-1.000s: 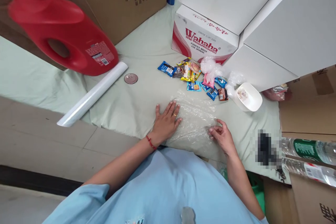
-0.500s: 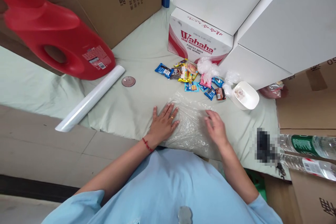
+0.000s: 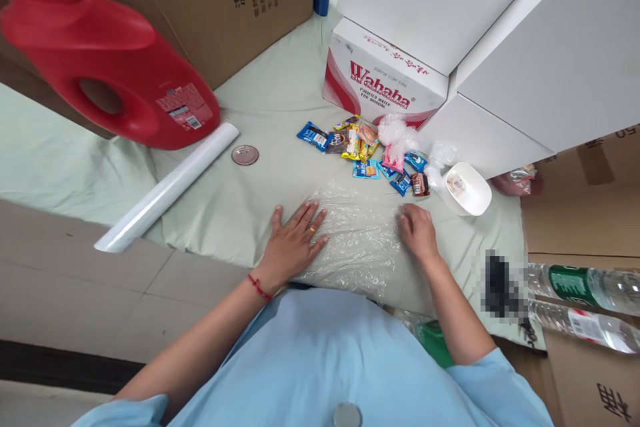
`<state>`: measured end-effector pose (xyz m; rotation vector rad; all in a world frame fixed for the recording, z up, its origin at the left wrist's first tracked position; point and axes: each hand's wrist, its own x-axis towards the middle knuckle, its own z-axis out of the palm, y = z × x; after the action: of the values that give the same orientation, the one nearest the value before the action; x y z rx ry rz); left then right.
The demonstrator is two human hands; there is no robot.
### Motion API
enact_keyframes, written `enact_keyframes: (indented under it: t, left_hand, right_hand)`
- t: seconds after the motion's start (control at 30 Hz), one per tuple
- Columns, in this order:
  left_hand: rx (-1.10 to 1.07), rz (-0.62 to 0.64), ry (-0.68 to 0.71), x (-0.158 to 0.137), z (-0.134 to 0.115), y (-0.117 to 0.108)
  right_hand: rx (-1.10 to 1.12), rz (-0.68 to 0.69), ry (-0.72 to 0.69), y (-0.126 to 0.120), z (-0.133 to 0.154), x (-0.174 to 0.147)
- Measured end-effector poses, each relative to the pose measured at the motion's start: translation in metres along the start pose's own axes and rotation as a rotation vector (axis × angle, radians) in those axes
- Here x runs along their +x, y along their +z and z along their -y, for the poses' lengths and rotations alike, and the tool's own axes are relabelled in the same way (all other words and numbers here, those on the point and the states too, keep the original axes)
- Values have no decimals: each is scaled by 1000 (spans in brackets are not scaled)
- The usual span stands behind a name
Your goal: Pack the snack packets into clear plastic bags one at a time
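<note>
Boxes stand all around. Big brown cardboard [image 3: 220,0] is at the back, white boxes [image 3: 525,33] fill the right side, and a red-and-white Wahaha box [image 3: 385,77] sits under them. One big red jug [image 3: 100,73] leans at the left. One long white roll [image 3: 167,187] lies just beside it, with one small round disc [image 3: 245,155] near the roll's far end. A pale green cloth [image 3: 260,113] covers the tabletop, and grey floor tiles show below its edge. Two bottles [image 3: 585,300] lie at the right edge.

A sheet of clear plastic wrap [image 3: 363,240] lies spread on the cloth, right in front of the person in the light blue shirt. The left hand [image 3: 293,243] lies flat and wide open on the wrap's left edge. The right hand [image 3: 417,233] rests on its right side with fingers curled; whether it pinches the wrap cannot be told.

Just behind the wrap sits a pile of small snack packets [image 3: 365,150], too jumbled to count. One white bowl [image 3: 467,188] sits right of them.
</note>
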<state>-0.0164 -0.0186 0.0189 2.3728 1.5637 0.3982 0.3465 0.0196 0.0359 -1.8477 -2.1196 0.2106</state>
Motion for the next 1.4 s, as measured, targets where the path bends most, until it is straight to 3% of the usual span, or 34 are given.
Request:
enact_keyframes:
  t: [0.17, 0.33, 0.43, 0.53, 0.67, 0.8, 0.87, 0.97, 1.1, 1.23, 1.3, 1.4]
  left_hand:
    - [-9, -3, -5, 0, 0, 0]
    - [19, 3, -23, 1, 1, 0]
    - [32, 2, -31, 0, 0, 0]
    - [27, -11, -33, 0, 0, 0]
    - [9, -26, -21, -1, 0, 1]
    - [3, -24, -38, 0, 0, 2]
    - [-2, -23, -56, 0, -1, 3]
    - [-11, -22, -60, 1, -2, 1]
    - [-8, -17, -47, 1, -2, 0]
    - [2, -16, -42, 1, 0, 1]
    - [4, -17, -36, 1, 1, 2]
    - [5, -20, -34, 0, 1, 3]
  right_hand:
    - [-258, 105, 136, -19, 19, 73]
    - [-403, 184, 181, -13, 30, 145]
    - [-440, 245, 175, -12, 30, 165]
    - [-404, 215, 170, -16, 27, 169]
    - [-71, 38, 276, -31, 17, 154]
    - [662, -127, 475, -51, 5, 108]
    - [987, -103, 558, -58, 7, 74]
    - [1227, 37, 638, -61, 28, 24]
    - [1359, 278, 667, -44, 74, -23]
    - [1356, 416, 635, -18, 102, -40]
    - [1148, 464, 544, -12, 101, -44]
    - [581, 423, 314, -19, 90, -43]
